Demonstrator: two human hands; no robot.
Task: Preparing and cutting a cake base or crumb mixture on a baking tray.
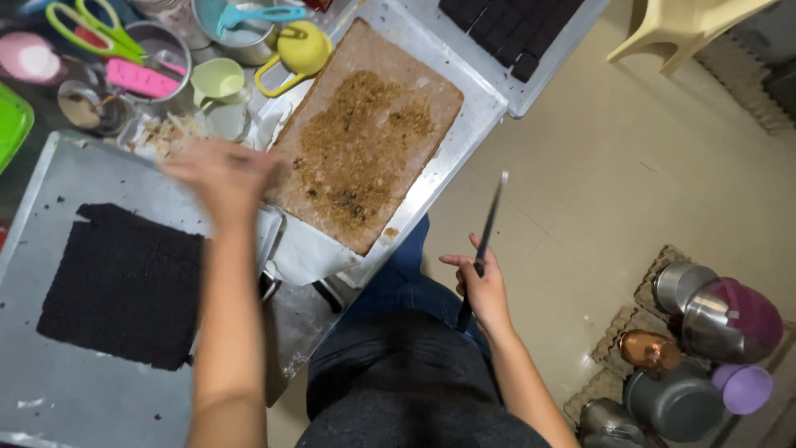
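Note:
My right hand (481,286) grips a long knife (487,224) by its handle, blade pointing up and away, held out over the floor beside the table. My left hand (222,174) is blurred, hovering over the far edge of a metal tray (50,390) that holds a dark slab of cake (124,282). Whether the left hand holds anything cannot be made out. Just right of it lies a brown board (414,83) covered with crumbs, resting on a second metal tray (464,145).
Cups, a yellow mug (303,50), green scissors (87,29), bowls and a pink scraper (137,79) crowd the table's far side. A third tray holds dark cut pieces (506,29). Metal pots (688,332) stand on egg cartons on the floor at right.

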